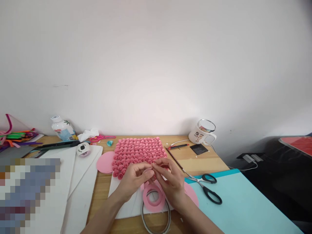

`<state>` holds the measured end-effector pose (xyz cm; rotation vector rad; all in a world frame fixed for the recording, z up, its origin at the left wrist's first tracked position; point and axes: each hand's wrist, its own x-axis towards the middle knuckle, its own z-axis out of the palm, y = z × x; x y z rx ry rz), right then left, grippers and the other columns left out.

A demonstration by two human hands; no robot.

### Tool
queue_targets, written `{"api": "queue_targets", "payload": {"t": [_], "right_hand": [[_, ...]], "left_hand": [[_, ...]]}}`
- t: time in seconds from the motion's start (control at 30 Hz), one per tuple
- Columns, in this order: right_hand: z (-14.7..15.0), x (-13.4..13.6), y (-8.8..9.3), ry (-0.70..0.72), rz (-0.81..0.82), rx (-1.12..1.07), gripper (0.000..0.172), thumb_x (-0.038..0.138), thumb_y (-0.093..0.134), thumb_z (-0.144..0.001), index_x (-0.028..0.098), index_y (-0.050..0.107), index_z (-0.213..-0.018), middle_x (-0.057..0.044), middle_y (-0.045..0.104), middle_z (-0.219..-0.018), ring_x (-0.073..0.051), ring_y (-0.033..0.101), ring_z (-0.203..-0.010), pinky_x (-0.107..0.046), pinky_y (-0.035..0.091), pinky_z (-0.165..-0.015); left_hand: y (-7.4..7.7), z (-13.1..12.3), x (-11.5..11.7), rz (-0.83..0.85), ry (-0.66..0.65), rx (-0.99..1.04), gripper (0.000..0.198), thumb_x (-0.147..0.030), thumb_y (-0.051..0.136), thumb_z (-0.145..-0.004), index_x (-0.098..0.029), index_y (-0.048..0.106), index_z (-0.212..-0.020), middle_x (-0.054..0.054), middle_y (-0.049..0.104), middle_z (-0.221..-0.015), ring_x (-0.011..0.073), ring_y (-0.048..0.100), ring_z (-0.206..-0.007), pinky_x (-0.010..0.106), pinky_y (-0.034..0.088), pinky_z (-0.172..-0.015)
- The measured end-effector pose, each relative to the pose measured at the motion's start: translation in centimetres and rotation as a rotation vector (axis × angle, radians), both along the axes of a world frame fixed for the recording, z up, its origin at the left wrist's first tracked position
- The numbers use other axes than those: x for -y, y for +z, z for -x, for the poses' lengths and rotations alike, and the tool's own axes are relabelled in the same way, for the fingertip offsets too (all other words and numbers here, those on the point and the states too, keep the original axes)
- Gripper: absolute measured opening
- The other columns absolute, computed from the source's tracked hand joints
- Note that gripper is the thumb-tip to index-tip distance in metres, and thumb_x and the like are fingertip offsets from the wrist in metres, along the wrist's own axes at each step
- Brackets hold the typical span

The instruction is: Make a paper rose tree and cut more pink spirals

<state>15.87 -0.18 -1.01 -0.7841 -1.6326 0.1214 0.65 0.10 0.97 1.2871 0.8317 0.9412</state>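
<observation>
My left hand (138,178) and my right hand (170,180) meet over the near edge of a block of pink rolled paper roses (138,151). Both hands are closed, fingertips pinched on the end of a pink paper spiral (154,208). Its loops hang just below the fingers; the pinched part is mostly hidden. Under it, a grey ring (168,221) lies across the front edge of a white board (122,211). Pink paper discs lie to either side, one (104,162) left of the roses and one (191,195) partly behind my right wrist.
Black-handled scissors (212,191) rest on a turquoise sheet (243,201) at right. A mug (200,135), a dark card (198,149) and pencils (179,146) sit behind. To the left are white foam sheets (83,188), a small white device (83,149), a bottle (62,129) and pink scissors (101,138).
</observation>
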Motion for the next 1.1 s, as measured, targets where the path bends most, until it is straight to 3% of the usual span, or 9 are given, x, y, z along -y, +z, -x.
{"api": "queue_targets", "payload": {"t": [0.07,0.13,0.33,0.53,0.7,0.87,1.0,1.1], "right_hand": [[0.1,0.1,0.0,-0.029,-0.037,-0.007,0.030,0.001,0.059,-0.079,0.023,0.070,-0.097,-0.007,0.063,-0.089,-0.016,0.064,-0.077,-0.027,0.054,-0.064],[0.1,0.2,-0.1,-0.015,0.021,-0.042,0.026,0.003,0.059,-0.079,0.022,0.070,-0.093,-0.007,0.065,-0.088,-0.017,0.064,-0.077,-0.027,0.055,-0.064],[-0.2,0.1,-0.4,0.083,0.444,-0.318,0.009,0.016,0.062,-0.079,0.021,0.070,-0.078,-0.007,0.072,-0.088,-0.020,0.067,-0.084,-0.031,0.055,-0.072],[-0.3,-0.3,-0.1,0.218,0.722,-0.653,0.011,0.028,0.073,-0.070,0.018,0.070,-0.069,-0.007,0.075,-0.084,-0.018,0.067,-0.068,-0.027,0.054,-0.059],[-0.6,-0.6,0.2,0.278,0.821,-0.837,0.021,0.029,0.079,-0.065,0.019,0.069,-0.079,-0.006,0.075,-0.085,-0.015,0.066,-0.062,-0.027,0.053,-0.060],[-1.0,-0.8,0.1,0.271,0.878,-0.877,0.028,0.029,0.081,-0.062,0.018,0.069,-0.085,-0.007,0.076,-0.085,-0.017,0.066,-0.062,-0.026,0.049,-0.054],[-1.0,-0.9,-0.1,0.284,0.872,-0.910,0.026,0.028,0.083,-0.060,0.017,0.068,-0.078,-0.005,0.074,-0.073,-0.015,0.064,-0.058,-0.025,0.047,-0.053],[-1.0,-0.9,0.0,0.307,0.858,-0.889,0.024,0.029,0.082,-0.060,0.017,0.066,-0.072,0.000,0.068,-0.059,-0.012,0.057,-0.050,-0.022,0.041,-0.047]], "left_hand": [[0.0,0.0,0.0,-0.030,0.007,-0.031,0.026,-0.037,0.064,-0.079,-0.013,0.069,-0.086,0.005,0.067,-0.080,0.0155,0.059,-0.072,0.026,0.048,-0.068],[0.1,-0.2,0.0,-0.096,0.048,-0.106,0.025,-0.037,0.061,-0.081,-0.013,0.070,-0.080,0.005,0.066,-0.075,0.0148,0.057,-0.069,0.024,0.047,-0.064],[0.7,-0.6,0.3,-0.169,0.156,-0.171,0.028,-0.032,0.056,-0.084,-0.014,0.070,-0.068,0.001,0.061,-0.056,0.0115,0.055,-0.055,0.021,0.045,-0.057],[0.6,-0.5,0.6,-0.183,0.199,-0.127,0.023,-0.030,0.058,-0.082,-0.015,0.073,-0.092,0.000,0.062,-0.052,0.0112,0.056,-0.052,0.021,0.048,-0.053],[0.8,-0.5,0.8,-0.184,0.172,-0.061,0.027,-0.032,0.059,-0.082,-0.014,0.072,-0.098,0.001,0.065,-0.055,0.0123,0.059,-0.051,0.023,0.051,-0.053],[0.7,-0.5,0.8,-0.140,0.171,-0.005,0.031,-0.035,0.060,-0.083,-0.013,0.069,-0.101,0.007,0.072,-0.074,0.0156,0.065,-0.058,0.026,0.054,-0.056],[0.7,-0.5,0.8,-0.107,0.155,0.085,0.032,-0.034,0.062,-0.081,-0.011,0.068,-0.103,0.009,0.072,-0.076,0.0190,0.067,-0.064,0.033,0.057,-0.064],[0.7,-0.4,0.7,-0.087,0.131,0.110,0.030,-0.031,0.062,-0.082,-0.012,0.067,-0.104,0.008,0.073,-0.077,0.0182,0.068,-0.063,0.031,0.057,-0.062]]}}
